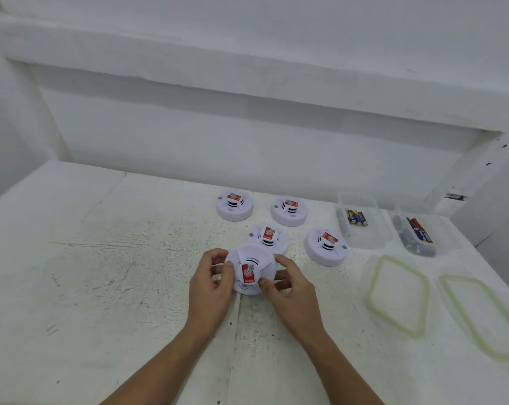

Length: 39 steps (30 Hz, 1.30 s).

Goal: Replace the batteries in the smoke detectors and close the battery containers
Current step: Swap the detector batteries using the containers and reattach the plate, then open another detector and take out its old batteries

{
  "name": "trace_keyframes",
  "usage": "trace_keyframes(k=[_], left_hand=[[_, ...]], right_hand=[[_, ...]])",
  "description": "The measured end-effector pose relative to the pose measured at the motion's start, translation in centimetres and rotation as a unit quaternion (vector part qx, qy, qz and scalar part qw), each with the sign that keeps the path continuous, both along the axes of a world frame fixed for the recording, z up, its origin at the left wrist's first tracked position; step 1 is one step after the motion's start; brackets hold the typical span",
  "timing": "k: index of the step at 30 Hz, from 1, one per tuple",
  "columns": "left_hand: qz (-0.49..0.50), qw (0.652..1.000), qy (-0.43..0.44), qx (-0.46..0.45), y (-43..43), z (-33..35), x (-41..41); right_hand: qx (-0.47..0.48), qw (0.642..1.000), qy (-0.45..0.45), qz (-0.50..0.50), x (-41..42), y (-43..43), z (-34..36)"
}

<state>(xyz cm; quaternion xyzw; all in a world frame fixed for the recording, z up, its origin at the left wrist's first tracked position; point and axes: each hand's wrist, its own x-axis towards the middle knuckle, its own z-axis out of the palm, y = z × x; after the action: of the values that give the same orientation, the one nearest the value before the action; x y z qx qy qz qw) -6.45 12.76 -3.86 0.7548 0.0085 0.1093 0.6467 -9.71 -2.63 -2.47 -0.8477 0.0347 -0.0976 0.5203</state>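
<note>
Both hands are on the nearest smoke detector (pixel 252 268) right now: the left hand (pixel 211 280) is gripping its left edge with curled fingers, and the right hand (pixel 288 287) is gripping the right edge, thumb pressing beside the red label. The detector is tilting toward the camera, low over the white table (pixel 101 273); whether it is touching the surface, I cannot tell. Just behind it, four more detectors (pixel 289 211) are sitting in a loose cluster. To the right, two clear containers (pixel 376 238) are standing open side by side with batteries (pixel 356 217) lying inside, and their two green-rimmed lids (pixel 398 296) are lying flat nearer the camera.
</note>
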Motion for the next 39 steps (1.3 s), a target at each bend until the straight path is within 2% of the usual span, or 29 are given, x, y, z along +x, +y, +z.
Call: trace_keyframes(k=[3, 9, 15, 21, 26, 31, 35, 39], left_hand=[[0.050, 0.999, 0.007, -0.008, 1.9, 0.7, 1.7], [0.077, 0.995, 0.026, 0.061, 5.7, 1.6, 5.6], [0.073, 0.991, 0.040, 0.104, 7.5, 1.8, 8.0], [0.053, 0.978, 0.089, 0.179, 8.3, 1.2, 10.4], [0.028, 0.976, 0.111, 0.185, 8.6, 0.9, 11.4], [0.031, 0.970, 0.135, 0.202, 8.9, 1.5, 12.9], [-0.009, 0.958, 0.171, 0.230, 8.3, 2.7, 15.5], [-0.078, 0.939, 0.201, 0.268, 6.5, 4.1, 18.1]], right_hand=[[-0.055, 0.997, 0.009, 0.051, 2.5, 2.5, 0.6], [-0.146, 0.985, -0.003, 0.094, 7.6, 6.5, 0.1], [-0.205, 0.973, 0.041, 0.096, 10.1, 8.1, 0.5], [-0.244, 0.955, 0.133, 0.106, 11.7, 8.6, 1.3], [-0.241, 0.947, 0.177, 0.115, 12.5, 8.6, 2.2], [-0.153, 0.948, 0.258, 0.101, 13.3, 8.5, 4.0], [-0.136, 0.960, 0.236, 0.057, 15.5, 7.7, 5.8], [-0.166, 0.962, 0.215, -0.005, 19.0, 6.1, 6.9]])
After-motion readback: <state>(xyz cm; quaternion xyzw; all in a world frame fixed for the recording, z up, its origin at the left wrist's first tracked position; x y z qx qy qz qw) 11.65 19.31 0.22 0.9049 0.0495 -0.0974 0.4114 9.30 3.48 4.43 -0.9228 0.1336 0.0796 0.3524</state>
